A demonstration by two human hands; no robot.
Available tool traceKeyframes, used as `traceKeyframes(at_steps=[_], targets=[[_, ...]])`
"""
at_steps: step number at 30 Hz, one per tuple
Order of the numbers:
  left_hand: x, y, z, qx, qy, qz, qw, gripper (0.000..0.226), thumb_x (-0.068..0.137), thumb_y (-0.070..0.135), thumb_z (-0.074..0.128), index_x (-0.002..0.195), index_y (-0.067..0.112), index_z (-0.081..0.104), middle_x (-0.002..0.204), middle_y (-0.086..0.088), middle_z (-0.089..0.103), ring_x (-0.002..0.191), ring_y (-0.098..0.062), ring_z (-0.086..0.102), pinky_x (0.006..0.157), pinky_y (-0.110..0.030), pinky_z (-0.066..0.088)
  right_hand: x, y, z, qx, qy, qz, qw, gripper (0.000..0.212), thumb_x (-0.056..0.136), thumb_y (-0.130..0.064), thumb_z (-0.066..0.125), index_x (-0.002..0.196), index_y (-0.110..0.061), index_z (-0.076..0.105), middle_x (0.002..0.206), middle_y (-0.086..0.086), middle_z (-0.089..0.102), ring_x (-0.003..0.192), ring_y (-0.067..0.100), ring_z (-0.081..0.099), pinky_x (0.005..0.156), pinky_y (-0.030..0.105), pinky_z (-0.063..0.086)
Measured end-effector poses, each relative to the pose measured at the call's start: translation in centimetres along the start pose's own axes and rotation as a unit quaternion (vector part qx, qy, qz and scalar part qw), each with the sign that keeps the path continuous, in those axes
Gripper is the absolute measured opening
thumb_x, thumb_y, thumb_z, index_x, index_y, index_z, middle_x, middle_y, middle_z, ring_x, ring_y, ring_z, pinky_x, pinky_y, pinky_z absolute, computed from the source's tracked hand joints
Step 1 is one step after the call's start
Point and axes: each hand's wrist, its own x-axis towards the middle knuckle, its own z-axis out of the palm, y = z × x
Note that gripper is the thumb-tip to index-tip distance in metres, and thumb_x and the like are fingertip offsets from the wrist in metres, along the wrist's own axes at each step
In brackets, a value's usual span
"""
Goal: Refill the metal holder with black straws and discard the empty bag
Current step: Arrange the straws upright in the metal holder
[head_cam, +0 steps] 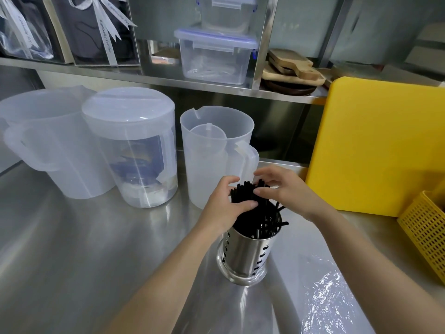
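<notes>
Gathering the black straws (250,198) into a bundle, both hands work right above the metal holder (243,254), which stands upright on the steel counter (72,249) near its front edge. The left hand (225,206) curls its fingers and thumb around the near side of the bundle; the right hand (286,189) closes from the far side, thumb and forefinger pinching the straw tops while its other fingers stay loosely spread. The lower ends of the straws already sit inside the holder, and a few lean out over its right rim, so the refilling step looks nearly done and the straws are being tidied or settled. The next move likely calls for letting the bundle drop fully and nudging the stray leaners upright without tipping the holder. Then one hand must reach for the clear plastic bag (327,295), which lies flat and crinkled on the counter to the right of the holder, close to the camera, and appears empty. Room is open on the counter to the left and in front. Behind, a clear jug (212,160) stands just beyond the hands; to the right, a yellow cutting board (380,145) leans upright and a yellow perforated basket (426,232) sits at the edge, so wide sweeps that way are cramped.
</notes>
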Motion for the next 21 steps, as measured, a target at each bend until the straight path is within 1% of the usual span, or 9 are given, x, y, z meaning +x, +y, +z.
traceKeyframes(at_steps=[1, 2, 3, 6, 9, 11, 15, 19, 21], targets=[[0.16, 0.03, 0.12, -0.001, -0.006, -0.003, 1.000, 0.057, 0.073, 0.019, 0.074, 0.122, 0.026, 0.046, 0.116, -0.003, 0.059, 0.103, -0.014, 0.058, 0.082, -0.017, 0.045, -0.05, 0.03, -0.02, 0.010, -0.012, 0.005, 1.000, 0.038, 0.085, -0.018, 0.063, 0.121, -0.017, 0.053, 0.115, 0.003, 0.060, 0.105, 0.016, 0.055, 0.076, 0.014, 0.045], [0.25, 0.06, 0.20, -0.003, -0.005, -0.003, 1.000, 0.052, 0.074, 0.015, 0.072, 0.119, 0.025, 0.048, 0.112, -0.005, 0.061, 0.102, -0.018, 0.060, 0.083, -0.022, 0.048, -0.07, 0.12, 0.01, 0.020, -0.019, 0.009, 1.000, 0.036, 0.085, -0.015, 0.062, 0.120, -0.017, 0.053, 0.114, 0.004, 0.059, 0.105, 0.017, 0.055, 0.075, 0.013, 0.045], [0.25, 0.18, 0.23, -0.009, 0.002, 0.000, 1.000, 0.046, 0.076, 0.012, 0.071, 0.116, 0.024, 0.051, 0.108, -0.006, 0.063, 0.099, -0.019, 0.062, 0.081, -0.024, 0.050, -0.06, 0.25, 0.07, 0.028, -0.022, 0.012, 0.999, 0.034, 0.085, -0.013, 0.060, 0.118, -0.017, 0.054, 0.112, 0.004, 0.059, 0.105, 0.018, 0.055, 0.077, 0.015, 0.046], [0.23, 0.29, 0.11, -0.048, 0.020, 0.011, 0.999, 0.031, 0.076, 0.002, 0.068, 0.098, 0.023, 0.059, 0.090, -0.001, 0.066, 0.085, -0.015, 0.064, 0.071, -0.020, 0.050, 0.05, 0.58, 0.13, 0.052, -0.012, 0.017, 0.998, 0.022, 0.084, -0.011, 0.060, 0.104, -0.020, 0.059, 0.102, 0.002, 0.061, 0.101, 0.019, 0.058, 0.082, 0.023, 0.049], [-0.01, 0.37, -0.09, -0.085, 0.027, 0.017, 0.996, 0.029, 0.072, -0.002, 0.070, 0.085, 0.023, 0.061, 0.075, 0.004, 0.065, 0.064, -0.001, 0.065, 0.058, -0.010, 0.048, 0.04, 0.65, -0.03, 0.103, -0.011, 0.010, 0.995, 0.013, 0.084, -0.007, 0.061, 0.090, -0.018, 0.064, 0.087, 0.003, 0.064, 0.089, 0.018, 0.064, 0.074, 0.020, 0.053], [-0.03, 0.33, -0.12, -0.089, 0.032, 0.021, 0.995, 0.024, 0.071, -0.001, 0.072, 0.081, 0.019, 0.063, 0.072, 0.004, 0.065, 0.058, 0.005, 0.063, 0.056, -0.008, 0.047, 0.03, 0.68, -0.14, 0.119, -0.014, 0.007, 0.993, 0.014, 0.083, -0.004, 0.061, 0.087, -0.016, 0.065, 0.084, 0.005, 0.065, 0.085, 0.017, 0.065, 0.070, 0.018, 0.054], [0.05, 0.22, -0.07, -0.093, 0.032, 0.025, 0.995, 0.018, 0.069, 0.000, 0.074, 0.075, 0.014, 0.064, 0.070, 0.000, 0.065, 0.057, 0.003, 0.062, 0.058, -0.010, 0.049, 0.12, 0.78, -0.13, 0.124, -0.018, 0.007, 0.992, 0.017, 0.083, -0.002, 0.061, 0.085, -0.017, 0.066, 0.090, 0.008, 0.067, 0.090, 0.020, 0.065, 0.076, 0.024, 0.055], [-0.01, 0.23, 0.02, -0.098, 0.032, 0.021, 0.994, 0.015, 0.070, 0.000, 0.073, 0.076, 0.012, 0.065, 0.070, -0.001, 0.065, 0.057, 0.002, 0.062, 0.058, -0.011, 0.050, 0.04, 0.81, -0.08, 0.121, -0.027, 0.005, 0.992, 0.019, 0.084, -0.003, 0.060, 0.083, -0.021, 0.066, 0.090, 0.006, 0.067, 0.092, 0.021, 0.065, 0.078, 0.025, 0.054], [0.01, 0.19, 0.04, -0.098, 0.034, 0.017, 0.994, 0.015, 0.071, 0.000, 0.073, 0.075, 0.011, 0.065, 0.069, -0.002, 0.065, 0.056, 0.002, 0.062, 0.058, -0.011, 0.050, -0.04, 0.78, -0.05, 0.123, -0.035, 0.003, 0.992, 0.018, 0.084, -0.006, 0.061, 0.083, -0.023, 0.066, 0.090, 0.005, 0.067, 0.093, 0.022, 0.064, 0.081, 0.029, 0.054]])
